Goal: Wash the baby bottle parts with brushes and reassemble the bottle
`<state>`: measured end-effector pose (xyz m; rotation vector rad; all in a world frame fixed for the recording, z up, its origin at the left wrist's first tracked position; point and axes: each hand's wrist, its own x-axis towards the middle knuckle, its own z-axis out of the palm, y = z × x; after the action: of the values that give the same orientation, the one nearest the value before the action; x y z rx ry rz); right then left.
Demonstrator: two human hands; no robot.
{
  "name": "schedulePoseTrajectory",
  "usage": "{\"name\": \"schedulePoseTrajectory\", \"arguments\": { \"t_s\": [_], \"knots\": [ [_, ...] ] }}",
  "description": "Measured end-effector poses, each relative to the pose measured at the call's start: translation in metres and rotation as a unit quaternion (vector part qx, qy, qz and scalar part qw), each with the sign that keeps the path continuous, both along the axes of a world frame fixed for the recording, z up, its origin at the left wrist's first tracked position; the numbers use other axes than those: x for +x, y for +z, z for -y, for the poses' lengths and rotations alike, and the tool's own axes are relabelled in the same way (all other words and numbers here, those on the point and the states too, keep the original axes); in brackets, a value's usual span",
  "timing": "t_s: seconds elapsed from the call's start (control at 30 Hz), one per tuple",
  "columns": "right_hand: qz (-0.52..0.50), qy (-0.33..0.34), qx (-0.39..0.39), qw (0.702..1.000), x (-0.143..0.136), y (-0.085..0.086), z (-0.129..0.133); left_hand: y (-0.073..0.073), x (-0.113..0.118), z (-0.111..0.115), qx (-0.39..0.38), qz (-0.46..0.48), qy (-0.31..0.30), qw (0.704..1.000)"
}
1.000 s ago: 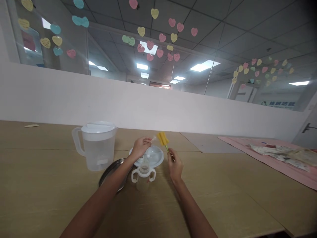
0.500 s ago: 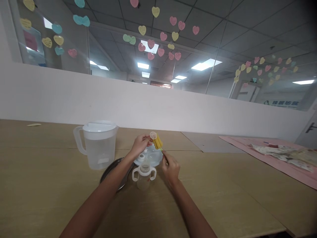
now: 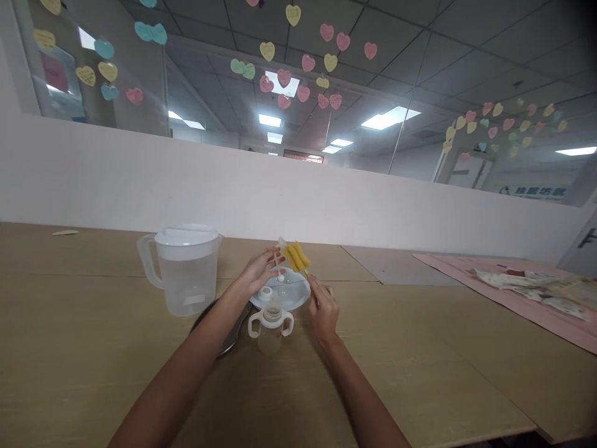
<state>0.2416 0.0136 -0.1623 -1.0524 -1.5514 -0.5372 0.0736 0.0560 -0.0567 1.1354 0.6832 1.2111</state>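
Observation:
My left hand [image 3: 262,270] holds a small clear part with a thin straw [image 3: 277,264] that ends in a white tip. My right hand [image 3: 323,309] is closed round the handle of a yellow sponge brush [image 3: 296,256], whose head is beside the clear part. Beneath both hands is a pale blue-white bowl [image 3: 298,297]. A white ring-shaped cap [image 3: 265,293] lies at the bowl's left side. In front of it a clear bottle with two white handles [image 3: 270,339] stands upright and open.
Left of my hands stands a clear lidded pitcher [image 3: 190,274]. A dark metal pan [image 3: 228,342] is partly hidden under my left forearm. On the right a pink cloth [image 3: 448,274] bears papers or wrappings.
My left hand has opened out somewhat and turned the clear part, so its straw now shows hanging down. The yellow brush head has moved slightly up, and its side now faces me.

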Motion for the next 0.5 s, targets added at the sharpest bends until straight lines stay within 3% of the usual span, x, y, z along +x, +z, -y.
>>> {"name": "schedulePoseTrajectory", "arguments": {
  "t_s": [0.23,0.37,0.5],
  "knots": [
    [-0.03,-0.005,0.03,0.999,0.001,0.0004,0.0015,0.0028,-0.0012,0.0005,-0.031,0.02,-0.019,0.999],
    [0.006,0.022,0.007,1.0,-0.0014,0.0036,0.0055,0.0052,0.0019,0.0055,-0.01,0.004,-0.03,0.999],
    [0.049,0.035,-0.007,0.998,0.0013,0.0047,0.0077,0.0102,-0.001,0.005,0.032,-0.023,0.008,0.999]
  ]
}}
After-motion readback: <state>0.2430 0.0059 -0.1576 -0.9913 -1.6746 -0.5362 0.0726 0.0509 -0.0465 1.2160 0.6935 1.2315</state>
